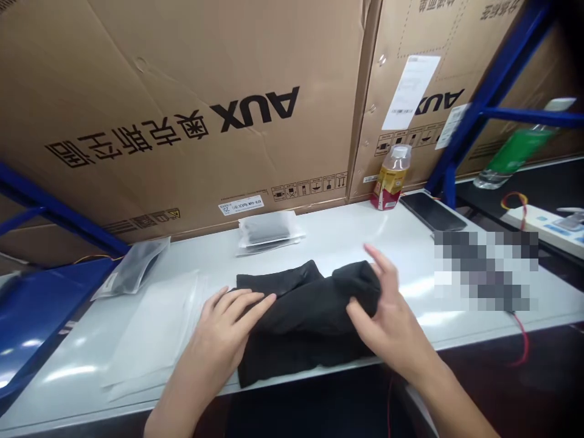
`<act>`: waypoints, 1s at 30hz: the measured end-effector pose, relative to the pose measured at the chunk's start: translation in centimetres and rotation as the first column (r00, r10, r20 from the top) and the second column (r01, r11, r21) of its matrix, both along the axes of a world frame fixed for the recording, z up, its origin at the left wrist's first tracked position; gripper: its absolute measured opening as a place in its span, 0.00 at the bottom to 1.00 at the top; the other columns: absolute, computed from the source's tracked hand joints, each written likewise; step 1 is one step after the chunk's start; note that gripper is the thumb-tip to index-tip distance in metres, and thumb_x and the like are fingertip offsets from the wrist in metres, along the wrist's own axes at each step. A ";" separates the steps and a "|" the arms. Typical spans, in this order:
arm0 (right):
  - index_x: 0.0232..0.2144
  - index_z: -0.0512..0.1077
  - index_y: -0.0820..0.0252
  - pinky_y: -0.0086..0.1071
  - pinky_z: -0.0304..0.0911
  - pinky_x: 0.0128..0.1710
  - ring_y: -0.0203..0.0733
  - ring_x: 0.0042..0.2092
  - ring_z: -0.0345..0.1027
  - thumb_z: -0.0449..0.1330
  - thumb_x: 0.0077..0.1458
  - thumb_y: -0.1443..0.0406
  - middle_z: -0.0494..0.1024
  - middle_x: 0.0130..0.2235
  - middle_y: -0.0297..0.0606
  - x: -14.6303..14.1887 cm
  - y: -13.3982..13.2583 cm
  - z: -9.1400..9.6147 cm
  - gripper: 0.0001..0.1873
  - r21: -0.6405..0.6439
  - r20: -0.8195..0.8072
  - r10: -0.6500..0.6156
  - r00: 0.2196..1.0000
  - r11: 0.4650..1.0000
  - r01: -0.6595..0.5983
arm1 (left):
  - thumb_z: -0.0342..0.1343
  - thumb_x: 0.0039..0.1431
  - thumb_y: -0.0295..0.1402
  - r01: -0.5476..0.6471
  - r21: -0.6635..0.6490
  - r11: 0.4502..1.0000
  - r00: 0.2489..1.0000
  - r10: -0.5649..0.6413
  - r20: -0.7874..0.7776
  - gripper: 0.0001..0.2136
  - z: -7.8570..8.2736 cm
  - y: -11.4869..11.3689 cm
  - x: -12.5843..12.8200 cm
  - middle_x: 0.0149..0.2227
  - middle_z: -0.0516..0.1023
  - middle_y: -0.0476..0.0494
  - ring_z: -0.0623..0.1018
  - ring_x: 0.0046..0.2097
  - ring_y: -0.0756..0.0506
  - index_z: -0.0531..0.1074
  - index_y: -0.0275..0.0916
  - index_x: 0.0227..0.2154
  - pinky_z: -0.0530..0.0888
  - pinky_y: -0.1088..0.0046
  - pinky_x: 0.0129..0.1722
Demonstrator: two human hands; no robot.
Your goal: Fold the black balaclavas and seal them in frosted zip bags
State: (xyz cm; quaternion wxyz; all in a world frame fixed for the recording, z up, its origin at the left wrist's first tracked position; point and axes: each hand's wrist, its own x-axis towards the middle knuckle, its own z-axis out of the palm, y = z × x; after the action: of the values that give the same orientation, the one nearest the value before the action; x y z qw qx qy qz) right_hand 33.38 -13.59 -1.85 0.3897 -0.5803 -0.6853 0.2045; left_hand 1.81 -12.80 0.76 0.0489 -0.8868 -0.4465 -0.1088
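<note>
A black garment (306,316) lies partly folded on the white table (347,237), near its front edge. My left hand (228,328) rests flat on the garment's left side, fingers stretched out and pressing the cloth. My right hand (387,310) is at the garment's right end, where the cloth is bunched up. Its thumb and fingers close around that raised fold.
Clear plastic bags (155,328) lie left of the garment, a bagged dark item (132,267) further left, and packed bags (269,231) behind. A drink bottle (391,177) and a phone (431,212) stand at the back right. Large cardboard boxes (182,91) wall the rear.
</note>
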 end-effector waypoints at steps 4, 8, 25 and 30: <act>0.62 0.68 0.44 0.39 0.76 0.35 0.49 0.41 0.78 0.59 0.64 0.59 0.75 0.55 0.46 4.3 -2.3 -0.6 0.24 -0.116 0.014 0.019 1.000 0.993 -0.017 | 0.47 0.58 0.16 -0.115 0.133 0.984 0.993 0.114 0.019 0.31 -1.5 -2.2 -1.0 0.66 0.72 0.44 0.67 0.69 0.34 0.77 0.55 0.57 0.58 0.39 0.69; 0.26 0.74 0.52 0.42 0.75 0.49 0.56 0.56 0.73 0.55 0.68 0.52 0.76 0.54 0.44 8.4 -2.9 -0.7 0.21 -0.165 0.001 0.131 0.991 0.978 -0.129 | 0.52 0.61 0.26 -0.120 -0.141 0.983 0.993 0.120 -0.009 0.23 -1.6 -3.0 -2.6 0.72 0.64 0.47 0.60 0.73 0.30 0.77 0.55 0.55 0.53 0.31 0.69; 0.71 0.60 0.43 0.40 0.77 0.38 0.48 0.40 0.78 0.54 0.70 0.49 0.78 0.46 0.40 9.4 -1.6 -1.3 0.31 -0.275 0.314 0.048 0.948 0.960 0.042 | 0.70 0.52 0.52 -0.186 -0.225 0.957 0.982 0.186 -0.020 0.43 -0.9 -1.3 -0.5 0.75 0.58 0.40 0.70 0.67 0.25 0.64 0.54 0.70 0.79 0.48 0.54; 0.73 0.57 0.40 0.53 0.71 0.59 0.58 0.67 0.64 0.57 0.69 0.57 0.67 0.67 0.45 7.1 -1.2 0.0 0.33 0.044 0.377 0.016 0.926 0.998 -0.035 | 0.56 0.66 0.54 -0.267 -0.190 0.945 0.961 0.276 0.024 0.27 0.4 0.9 0.4 0.69 0.68 0.39 0.77 0.60 0.31 0.72 0.52 0.64 0.80 0.52 0.52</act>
State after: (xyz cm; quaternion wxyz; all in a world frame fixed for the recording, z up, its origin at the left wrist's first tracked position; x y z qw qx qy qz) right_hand 40.45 -14.82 -1.84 0.2625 -0.5899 -0.7597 0.0772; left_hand 2.22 -11.88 1.16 -0.0302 -0.8145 -0.5737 -0.0814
